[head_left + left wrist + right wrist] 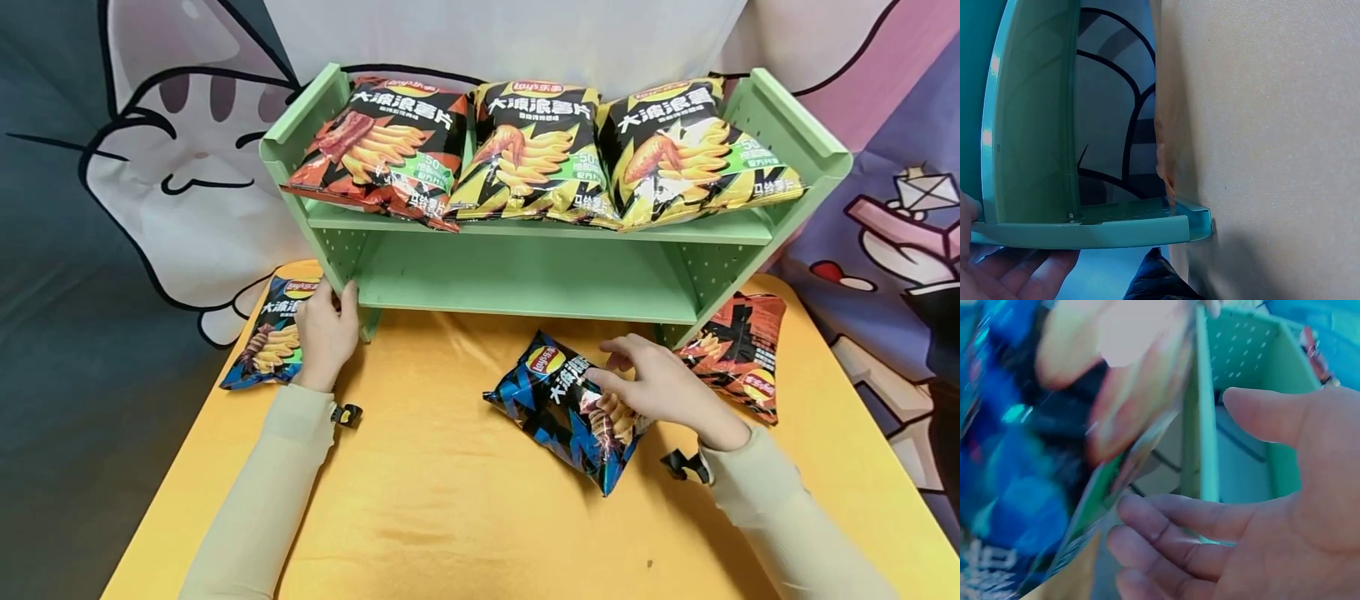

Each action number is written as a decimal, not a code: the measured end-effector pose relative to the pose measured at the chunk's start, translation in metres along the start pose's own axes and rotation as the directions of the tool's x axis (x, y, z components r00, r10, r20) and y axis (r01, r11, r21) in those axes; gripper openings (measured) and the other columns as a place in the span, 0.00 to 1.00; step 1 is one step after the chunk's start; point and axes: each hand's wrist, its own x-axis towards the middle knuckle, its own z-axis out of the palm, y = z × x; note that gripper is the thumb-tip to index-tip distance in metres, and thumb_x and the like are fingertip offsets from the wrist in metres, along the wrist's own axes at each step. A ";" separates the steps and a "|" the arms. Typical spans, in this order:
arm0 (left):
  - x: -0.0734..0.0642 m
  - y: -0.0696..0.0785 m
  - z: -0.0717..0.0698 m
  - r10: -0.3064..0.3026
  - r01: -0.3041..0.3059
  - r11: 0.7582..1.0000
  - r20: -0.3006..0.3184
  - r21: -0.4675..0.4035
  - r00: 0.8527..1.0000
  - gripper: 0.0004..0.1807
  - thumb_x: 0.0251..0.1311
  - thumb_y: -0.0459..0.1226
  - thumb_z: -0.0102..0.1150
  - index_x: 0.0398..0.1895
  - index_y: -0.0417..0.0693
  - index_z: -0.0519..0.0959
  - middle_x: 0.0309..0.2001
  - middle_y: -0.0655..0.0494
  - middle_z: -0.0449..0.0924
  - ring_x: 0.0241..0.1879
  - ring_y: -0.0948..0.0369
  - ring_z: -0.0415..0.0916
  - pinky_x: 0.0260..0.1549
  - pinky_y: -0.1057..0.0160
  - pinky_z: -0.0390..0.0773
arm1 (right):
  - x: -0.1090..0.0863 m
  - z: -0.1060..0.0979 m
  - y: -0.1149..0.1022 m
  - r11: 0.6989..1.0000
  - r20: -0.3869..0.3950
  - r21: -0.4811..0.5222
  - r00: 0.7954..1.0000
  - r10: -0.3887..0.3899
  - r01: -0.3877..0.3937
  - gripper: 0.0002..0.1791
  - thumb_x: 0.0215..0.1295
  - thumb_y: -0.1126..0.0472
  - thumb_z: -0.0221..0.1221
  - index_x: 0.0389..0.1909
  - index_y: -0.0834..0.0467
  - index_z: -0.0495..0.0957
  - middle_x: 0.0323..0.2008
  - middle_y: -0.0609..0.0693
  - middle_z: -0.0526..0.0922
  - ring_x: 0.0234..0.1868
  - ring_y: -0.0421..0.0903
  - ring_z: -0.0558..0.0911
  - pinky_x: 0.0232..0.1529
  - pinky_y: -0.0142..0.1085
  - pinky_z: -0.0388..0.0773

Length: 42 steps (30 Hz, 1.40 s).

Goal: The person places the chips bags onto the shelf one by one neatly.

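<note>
In the head view, a green two-tier shelf (525, 275) stands on the table. My left hand (327, 333) grips its left side panel; the left wrist view shows the thumb and fingers (1047, 275) on opposite sides of the panel's edge. A blue and black chip bag (562, 417) is in front of the shelf, at an angle. Over its right part is my right hand (660, 383), thumb and fingers apart. Close up in the right wrist view, the bag (1022, 506) is blurred beside the loosely bent fingers, with the thumb away from it.
On the top tier lean a red chip bag (382, 150) and two yellow ones, one central (532, 158) and one right (675, 158). Another blue bag (273, 337) lies left of the shelf, a red bag (742, 350) right of it. Yellow cloth (420, 500) covers the table.
</note>
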 end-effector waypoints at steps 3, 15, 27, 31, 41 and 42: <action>0.000 0.000 0.000 0.010 -0.010 1.000 -0.005 0.002 1.000 0.16 0.77 0.45 0.52 0.43 0.40 0.81 0.25 0.40 0.82 0.22 0.44 0.76 0.25 0.52 0.67 | 0.007 0.002 0.014 0.997 0.077 0.041 0.995 0.064 -0.067 0.40 0.74 0.37 0.57 0.69 0.67 0.72 0.49 0.55 0.86 0.48 0.50 0.85 0.52 0.53 0.79; 0.000 -0.001 0.000 0.002 -0.002 1.000 -0.004 0.001 1.000 0.17 0.77 0.45 0.52 0.45 0.40 0.82 0.29 0.38 0.85 0.26 0.42 0.81 0.28 0.47 0.73 | 0.018 0.020 0.038 0.990 0.282 0.043 0.952 0.118 -0.136 0.46 0.66 0.29 0.60 0.65 0.66 0.73 0.58 0.65 0.82 0.55 0.59 0.83 0.54 0.54 0.80; 0.000 0.000 -0.001 -0.001 0.001 1.000 0.001 0.001 1.000 0.18 0.77 0.46 0.52 0.45 0.40 0.81 0.29 0.38 0.85 0.26 0.43 0.81 0.28 0.47 0.73 | -0.006 0.040 0.020 0.996 0.235 0.025 0.969 0.078 -0.086 0.40 0.69 0.28 0.56 0.63 0.59 0.77 0.48 0.57 0.87 0.45 0.52 0.86 0.48 0.51 0.81; 0.000 -0.001 -0.001 0.005 -0.005 1.000 -0.001 0.002 1.000 0.18 0.77 0.46 0.51 0.44 0.40 0.81 0.28 0.38 0.85 0.25 0.43 0.80 0.27 0.47 0.72 | -0.017 0.050 0.011 0.994 0.149 0.063 0.986 0.078 -0.088 0.26 0.69 0.29 0.56 0.38 0.48 0.81 0.22 0.42 0.76 0.22 0.40 0.73 0.29 0.38 0.71; 0.000 -0.002 0.001 0.011 -0.010 1.000 -0.008 0.007 1.000 0.17 0.77 0.46 0.52 0.44 0.40 0.81 0.28 0.39 0.85 0.24 0.43 0.80 0.26 0.48 0.72 | -0.042 0.078 -0.007 0.999 -0.233 -0.031 0.972 0.032 -0.040 0.31 0.69 0.37 0.63 0.15 0.48 0.61 0.14 0.39 0.55 0.14 0.36 0.56 0.22 0.31 0.56; 0.000 -0.002 0.001 0.012 -0.011 1.000 -0.009 0.008 1.000 0.18 0.77 0.46 0.52 0.44 0.40 0.81 0.28 0.39 0.85 0.24 0.43 0.80 0.26 0.48 0.71 | -0.043 0.080 -0.007 0.999 -0.259 -0.027 0.966 0.023 -0.031 0.31 0.70 0.38 0.63 0.15 0.48 0.61 0.14 0.39 0.55 0.14 0.35 0.56 0.22 0.31 0.55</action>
